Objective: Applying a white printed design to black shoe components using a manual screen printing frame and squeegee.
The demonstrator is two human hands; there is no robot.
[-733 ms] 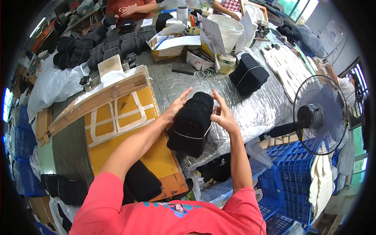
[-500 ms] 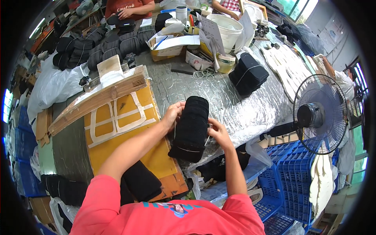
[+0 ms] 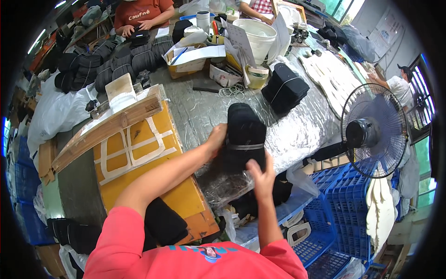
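Note:
A thick stack of black cloth pieces (image 3: 246, 128) is held over the near edge of the metal-covered table, with a pale elastic band across its middle. My left hand (image 3: 217, 138) grips the stack's left side, its fingertips hidden behind the cloth. At the lower right corner, my right hand (image 3: 262, 176) is closed on the stack, thumb on the near face and fingers along the right side. Just beyond, to the right, stands another banded black stack (image 3: 285, 88). Several loose elastic bands (image 3: 232, 91) lie on the table near it.
Left of my hands lies a yellow board (image 3: 139, 158) with white frame outlines and a wooden bar (image 3: 111, 128). A black fan (image 3: 374, 131) and blue crates (image 3: 348, 209) stand at the right. White buckets (image 3: 254, 39) and co-workers are across the table.
The stack has turned and tilted between my hands, and its band now shows across the middle. My right hand has moved from the stack's right side down to its near corner.

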